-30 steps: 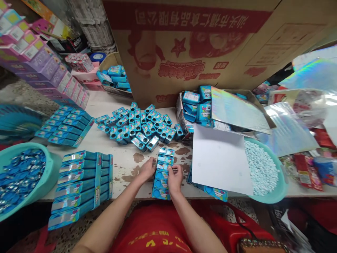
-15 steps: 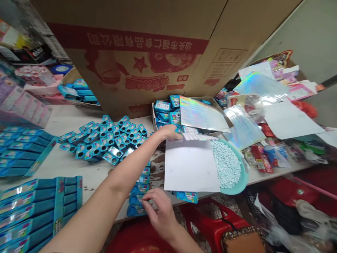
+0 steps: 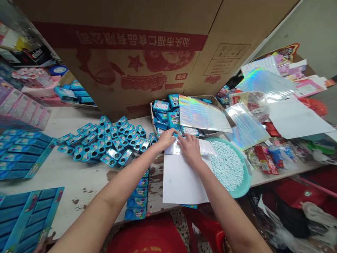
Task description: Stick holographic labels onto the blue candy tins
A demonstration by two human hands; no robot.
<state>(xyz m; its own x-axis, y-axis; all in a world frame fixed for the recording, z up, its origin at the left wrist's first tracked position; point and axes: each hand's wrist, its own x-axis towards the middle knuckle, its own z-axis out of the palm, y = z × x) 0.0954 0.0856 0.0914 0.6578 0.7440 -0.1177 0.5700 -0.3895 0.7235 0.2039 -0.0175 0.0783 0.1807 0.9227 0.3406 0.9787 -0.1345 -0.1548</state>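
A white-backed sticker sheet (image 3: 185, 179) lies over the table's front part, its upper edge folded toward me so that a shiny strip shows. At the left end of that fold, my left hand (image 3: 166, 140) is closed on the sheet. My right hand (image 3: 191, 149) comes over the strip with bent fingers, its thumb and fingertips closed on the fold close to the left hand's fingertips. Anything small between the fingertips is hidden. The sheet partly covers a teal basin (image 3: 246, 182) of pale blue candies (image 3: 228, 165). Left of it runs a row of blue tins (image 3: 136, 202).
Many small blue tins (image 3: 105, 140) stand left of centre. Behind my hands, a carton (image 3: 152, 116) holds more tins beneath a holographic sheet (image 3: 202, 114). A large cardboard box (image 3: 118, 66) rises behind. Display trays (image 3: 31, 211) stand left; a red stool (image 3: 150, 233) is below.
My right hand has moved up from the table's front edge onto the sheet's folded top, beside my left hand. More of the shiny strip now folds down. The view has shifted slightly.
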